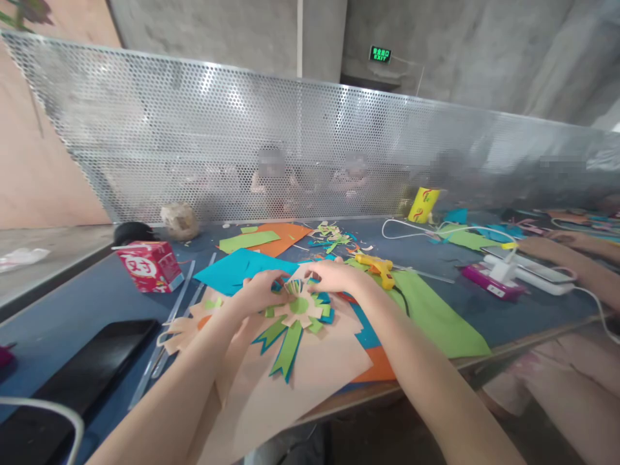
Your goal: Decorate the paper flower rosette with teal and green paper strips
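A paper rosette (299,305) lies on a beige sheet of paper (314,361) in front of me. It has a green round centre, beige strips, green and blue layers beneath, and two notched ribbon tails. My left hand (259,290) bends its fingers onto the far left edge. From the far right, my right hand (334,276) pinches the far edge, close to the left fingertips. Some fingertips are hidden behind the paper. Left of my left wrist is a second paper flower (186,329), beige with an orange middle, partly covered by my forearm.
A yellow hot glue gun (375,266) rests on green paper (431,316). Left are a black phone (97,361), clear glue sticks (181,297) and a red drink carton (150,266). Paper scraps (334,236) lie behind. Rightward are a purple power strip (489,282) and another person's arm (557,265).
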A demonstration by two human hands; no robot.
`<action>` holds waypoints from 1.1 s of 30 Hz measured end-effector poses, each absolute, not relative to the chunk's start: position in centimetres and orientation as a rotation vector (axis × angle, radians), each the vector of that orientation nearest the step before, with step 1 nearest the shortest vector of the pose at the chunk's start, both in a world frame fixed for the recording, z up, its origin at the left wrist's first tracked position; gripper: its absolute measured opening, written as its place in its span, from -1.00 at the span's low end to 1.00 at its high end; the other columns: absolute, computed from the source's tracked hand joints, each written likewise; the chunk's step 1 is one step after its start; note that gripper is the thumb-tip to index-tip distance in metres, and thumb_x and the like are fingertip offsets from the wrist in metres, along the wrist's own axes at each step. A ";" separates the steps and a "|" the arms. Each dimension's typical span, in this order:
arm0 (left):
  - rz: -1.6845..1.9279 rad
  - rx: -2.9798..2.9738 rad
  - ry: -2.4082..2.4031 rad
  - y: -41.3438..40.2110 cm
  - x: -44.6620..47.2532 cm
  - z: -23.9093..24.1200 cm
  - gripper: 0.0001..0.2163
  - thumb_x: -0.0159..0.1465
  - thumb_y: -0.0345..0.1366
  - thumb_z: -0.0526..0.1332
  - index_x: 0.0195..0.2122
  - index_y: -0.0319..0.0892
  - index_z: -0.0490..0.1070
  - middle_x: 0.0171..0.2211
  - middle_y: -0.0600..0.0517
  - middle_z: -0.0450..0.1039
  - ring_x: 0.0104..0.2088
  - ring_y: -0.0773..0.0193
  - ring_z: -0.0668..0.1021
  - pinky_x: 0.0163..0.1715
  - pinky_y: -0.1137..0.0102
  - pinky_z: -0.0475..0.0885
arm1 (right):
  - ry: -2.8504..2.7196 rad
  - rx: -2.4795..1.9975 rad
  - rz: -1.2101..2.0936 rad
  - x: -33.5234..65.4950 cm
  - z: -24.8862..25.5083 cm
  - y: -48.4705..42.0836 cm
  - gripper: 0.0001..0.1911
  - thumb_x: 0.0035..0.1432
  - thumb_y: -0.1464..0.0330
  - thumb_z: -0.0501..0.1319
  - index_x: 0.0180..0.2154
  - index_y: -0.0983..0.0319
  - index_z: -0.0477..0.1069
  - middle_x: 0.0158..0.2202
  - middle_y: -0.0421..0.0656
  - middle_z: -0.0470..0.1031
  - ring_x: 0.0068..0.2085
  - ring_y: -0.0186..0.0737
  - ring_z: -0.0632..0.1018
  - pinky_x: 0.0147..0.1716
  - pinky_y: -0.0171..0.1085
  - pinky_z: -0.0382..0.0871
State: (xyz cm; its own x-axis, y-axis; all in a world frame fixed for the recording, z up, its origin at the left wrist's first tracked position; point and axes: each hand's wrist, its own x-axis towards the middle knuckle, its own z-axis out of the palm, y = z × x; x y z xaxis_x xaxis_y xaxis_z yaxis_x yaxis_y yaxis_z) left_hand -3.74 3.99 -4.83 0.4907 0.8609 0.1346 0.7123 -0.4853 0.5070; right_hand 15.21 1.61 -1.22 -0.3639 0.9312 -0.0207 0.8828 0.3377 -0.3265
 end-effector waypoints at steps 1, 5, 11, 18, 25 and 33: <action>0.555 2.320 1.293 4.0 -3.8 -4.9 -0.52 -0.13 -0.10 0.25 -0.15 -0.12 0.37 -0.28 -0.03 0.45 -0.24 0.07 0.47 -0.32 0.34 0.30 | -2.419 -1.619 0.448 15.3 -1.3 1.6 -0.68 -0.11 0.34 0.22 -0.21 0.20 0.36 -0.29 -0.11 0.44 -0.22 -0.13 0.44 -0.16 -0.13 0.18; 0.711 2.069 1.166 3.8 -4.0 -4.6 -0.37 -0.19 -0.14 0.31 -0.05 -0.19 0.25 -0.28 -0.05 0.44 -0.24 0.09 0.47 -0.30 0.31 0.35 | -2.307 -1.386 0.554 15.5 -1.4 1.9 -0.67 -0.03 0.49 0.13 -0.14 0.22 0.27 -0.28 -0.17 0.38 -0.29 -0.34 0.43 -0.34 -0.36 0.30; 0.905 1.623 0.859 2.9 -3.3 -3.5 -0.50 -0.12 -0.28 0.31 -0.12 -0.20 0.25 -0.47 0.04 0.48 -0.39 0.20 0.53 -0.36 0.33 0.40 | -1.835 -1.023 0.736 15.9 -0.6 1.9 -0.68 -0.08 0.48 0.17 -0.19 0.23 0.26 -0.26 -0.16 0.32 -0.26 -0.34 0.42 -0.35 -0.35 0.38; 1.307 1.352 0.855 3.2 -3.6 -2.7 -0.65 -0.18 -0.32 0.36 -0.32 -0.20 0.37 -0.54 0.10 0.49 -0.50 0.31 0.52 -0.44 0.44 0.39 | -1.731 -1.047 1.100 16.3 -1.9 2.4 -0.46 -0.13 0.30 0.26 -0.07 0.18 0.17 -0.09 -0.08 0.32 -0.17 -0.24 0.45 -0.33 -0.31 0.42; 1.298 1.127 0.932 3.1 -3.8 -2.6 -0.70 -0.21 -0.26 0.37 -0.42 -0.21 0.41 -0.55 0.09 0.46 -0.54 0.35 0.50 -0.49 0.46 0.38 | -1.668 -0.974 1.182 14.4 -3.2 2.4 -0.74 -0.14 0.31 0.25 -0.33 0.24 0.34 -0.42 -0.23 0.43 -0.44 -0.28 0.50 -0.48 -0.29 0.44; 1.433 0.937 0.925 3.0 -4.1 -2.2 -0.76 -0.18 -0.22 0.34 -0.51 -0.21 0.39 -0.65 0.11 0.41 -0.64 0.40 0.44 -0.59 0.48 0.36 | -1.690 -0.969 1.185 14.3 -3.4 2.2 -0.75 -0.15 0.30 0.26 -0.35 0.24 0.35 -0.43 -0.23 0.45 -0.45 -0.26 0.51 -0.48 -0.27 0.44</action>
State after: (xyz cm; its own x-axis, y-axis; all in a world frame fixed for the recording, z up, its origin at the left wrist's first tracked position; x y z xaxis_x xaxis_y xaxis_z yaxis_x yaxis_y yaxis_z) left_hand -4.14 2.98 -2.16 -0.0495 0.9979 0.0422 -0.3720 -0.0577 0.9264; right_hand 14.31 2.17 -3.39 -0.3533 0.9144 0.1977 0.1260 0.2559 -0.9584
